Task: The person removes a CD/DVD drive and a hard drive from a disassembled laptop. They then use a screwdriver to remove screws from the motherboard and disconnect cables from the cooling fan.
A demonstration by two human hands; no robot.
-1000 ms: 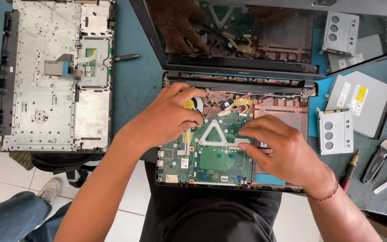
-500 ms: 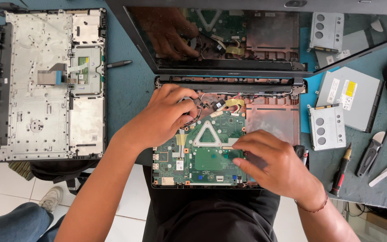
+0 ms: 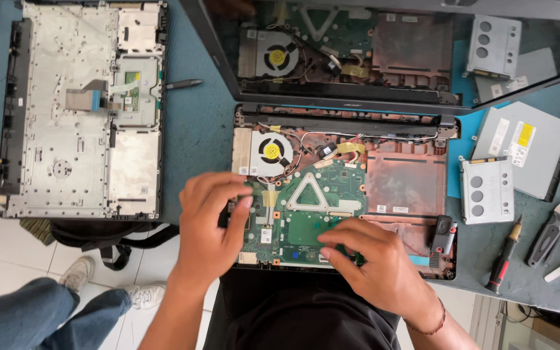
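The green motherboard, long axis left–right, is gripped at its left edge by the left hand and pressed near-right by the right hand's curled fingers.

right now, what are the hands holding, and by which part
Both hands grip the green motherboard: the left hand at its left edge, the right hand at its lower front edge. It still lies in the laptop base.
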